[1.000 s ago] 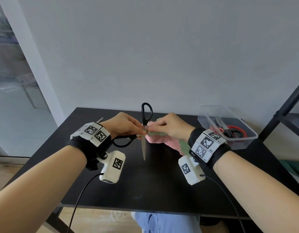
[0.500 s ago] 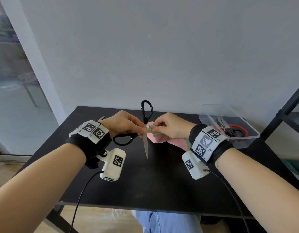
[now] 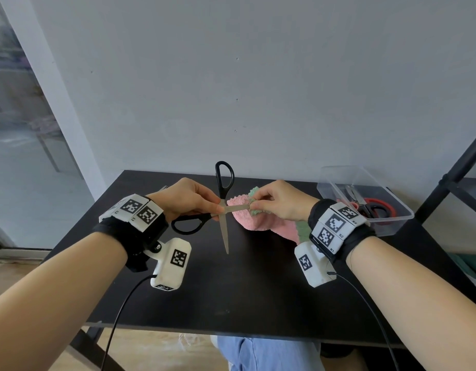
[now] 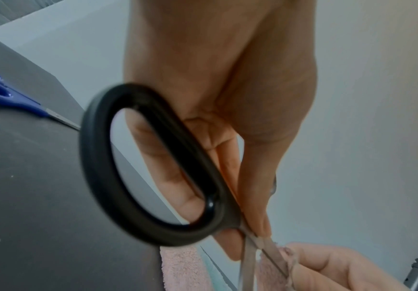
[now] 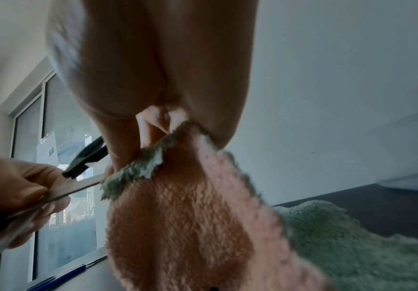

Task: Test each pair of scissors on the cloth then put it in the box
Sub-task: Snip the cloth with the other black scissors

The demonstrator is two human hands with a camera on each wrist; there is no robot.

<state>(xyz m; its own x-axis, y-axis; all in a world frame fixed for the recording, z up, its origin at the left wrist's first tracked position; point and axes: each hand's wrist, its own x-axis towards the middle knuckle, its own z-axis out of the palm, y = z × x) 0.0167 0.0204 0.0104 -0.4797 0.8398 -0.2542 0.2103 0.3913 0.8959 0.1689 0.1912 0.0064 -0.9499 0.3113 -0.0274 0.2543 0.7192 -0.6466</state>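
The black-handled scissors are spread wide above the black table. One blade points down toward me and the other runs right into the cloth. My left hand pinches them at the pivot; one handle loop hangs below the palm. My right hand pinches the green edge of the pink and green cloth around that right blade. The rest of the cloth hangs down to the table. The clear plastic box stands at the back right and holds red-handled scissors.
Blue-handled scissors lie on the table at the back left, behind my left hand. A black shelf frame stands right of the box. The table's front edge is close to my knees.
My right hand has slid to the right with the cloth edge along the sideways blade, away from the pivot. The left hand and the scissors have barely moved.
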